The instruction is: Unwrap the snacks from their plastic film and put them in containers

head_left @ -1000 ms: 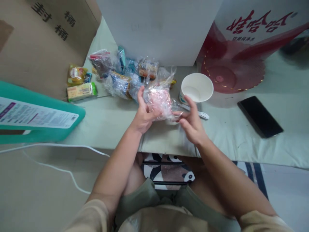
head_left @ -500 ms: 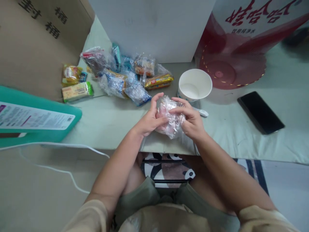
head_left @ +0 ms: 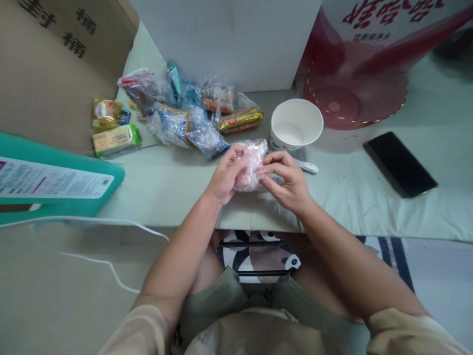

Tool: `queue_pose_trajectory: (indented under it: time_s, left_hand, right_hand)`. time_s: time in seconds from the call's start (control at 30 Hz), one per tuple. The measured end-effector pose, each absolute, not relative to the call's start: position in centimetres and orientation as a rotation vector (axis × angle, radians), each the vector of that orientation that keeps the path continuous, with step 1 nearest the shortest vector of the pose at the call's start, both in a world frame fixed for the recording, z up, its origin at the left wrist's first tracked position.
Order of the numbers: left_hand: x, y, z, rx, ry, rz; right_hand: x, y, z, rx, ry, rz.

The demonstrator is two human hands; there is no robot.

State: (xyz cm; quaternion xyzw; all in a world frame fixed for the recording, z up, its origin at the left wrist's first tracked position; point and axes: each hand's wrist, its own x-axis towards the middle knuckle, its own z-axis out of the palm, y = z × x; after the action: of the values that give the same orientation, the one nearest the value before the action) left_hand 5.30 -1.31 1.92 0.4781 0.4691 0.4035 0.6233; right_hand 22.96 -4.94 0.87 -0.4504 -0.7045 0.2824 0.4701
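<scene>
A small pinkish packet wrapped in clear plastic film [head_left: 252,170] is between my hands, close above the table's front part. My left hand [head_left: 228,173] grips its left side, thumb on top. The fingers of my right hand [head_left: 286,178] are bent and pinch the film at the packet's right edge. What lies inside the film is hard to make out. Just behind my right hand stands a white paper cup [head_left: 296,125], upright, its visible inside bare white. A white plastic handle [head_left: 307,166] sticks out beside my right fingers.
Several film-wrapped snack packs [head_left: 181,123] lie behind my left hand, with a yellow snack packet [head_left: 241,121] beside them. A green jug [head_left: 62,175] stands left, a black phone [head_left: 400,164] lies right. Behind are a white box [head_left: 229,44], a cardboard box [head_left: 62,74] and a pink scalloped plate [head_left: 377,106].
The film around the packet, loose and bunched before, now lies flatter and tighter. Both hands have moved slightly, and the right fingers have shifted to the packet's right edge.
</scene>
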Motion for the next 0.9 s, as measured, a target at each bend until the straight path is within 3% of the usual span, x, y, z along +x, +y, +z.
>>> queue_pose_trajectory:
  time_s: [0.3, 0.5, 0.6, 0.73, 0.9]
  left_hand:
    - [4.1, -1.5, 0.8, 1.626, 1.132, 0.879]
    - [2.7, -0.7, -0.8, 1.561, 1.398, 1.094]
    - [2.3, -0.1, -1.8, 1.421, 1.346, 1.259]
    - [2.1, 0.5, -2.8, 1.304, 1.311, 1.374]
    - [2.9, -0.1, -2.5, 1.445, 1.346, 1.392]
  right_hand:
    - [22.9, -4.8, 0.4, -1.275, -1.582, 0.877]
    - [25.7, -4.6, -1.1, -1.598, -1.941, 0.187]
    - [26.1, -4.9, -1.1, -1.873, -2.039, 0.118]
    - [25.7, -5.3, 0.1, -1.969, -2.016, 0.35]
    - [23.3, -5.8, 0.6, -1.416, -1.447, 1.08]
